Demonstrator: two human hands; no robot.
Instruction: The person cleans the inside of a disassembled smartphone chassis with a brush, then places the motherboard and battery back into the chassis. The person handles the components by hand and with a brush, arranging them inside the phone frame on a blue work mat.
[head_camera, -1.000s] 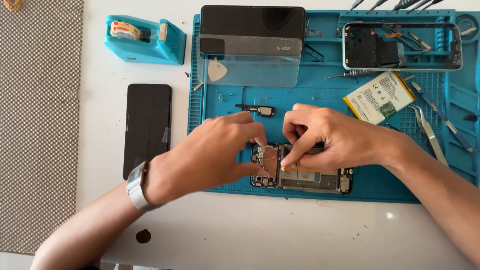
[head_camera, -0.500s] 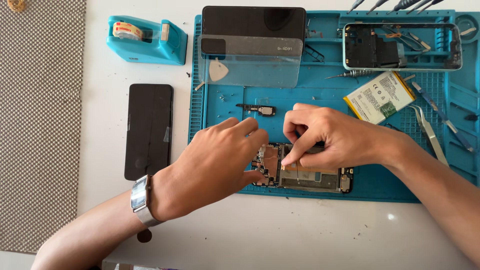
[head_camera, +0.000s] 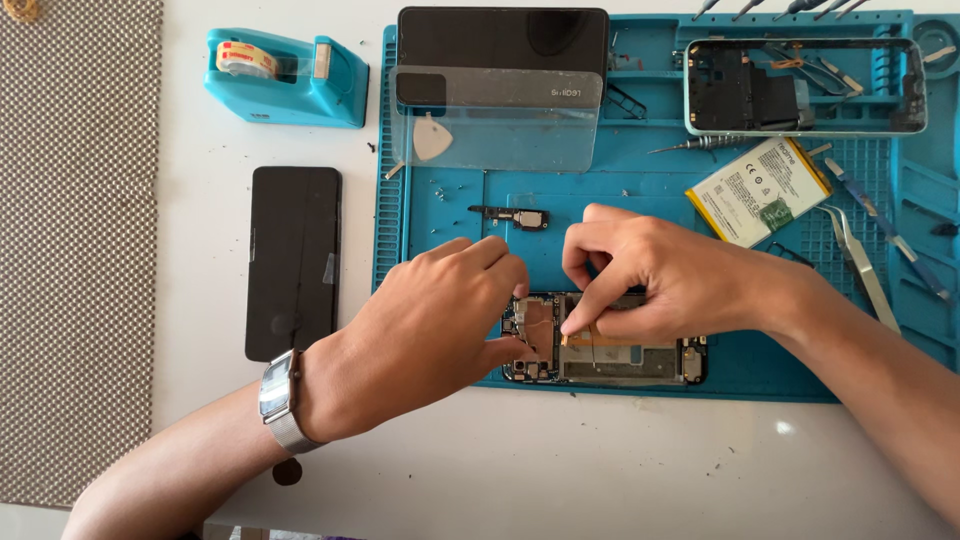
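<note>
On the blue mat (head_camera: 470, 205), near its front edge, lies the opened phone (head_camera: 620, 350). The left hand (head_camera: 425, 330) grips its left end with curled fingers; the right hand (head_camera: 660, 275) pinches an orange strip (head_camera: 580, 338) on it.

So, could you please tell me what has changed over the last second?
Very little. The left hand has shifted slightly on the left end of the opened phone; the right hand still pinches at its middle. Nothing was picked up or let go. The battery, tape dispenser and black screen panel lie as before.
</note>
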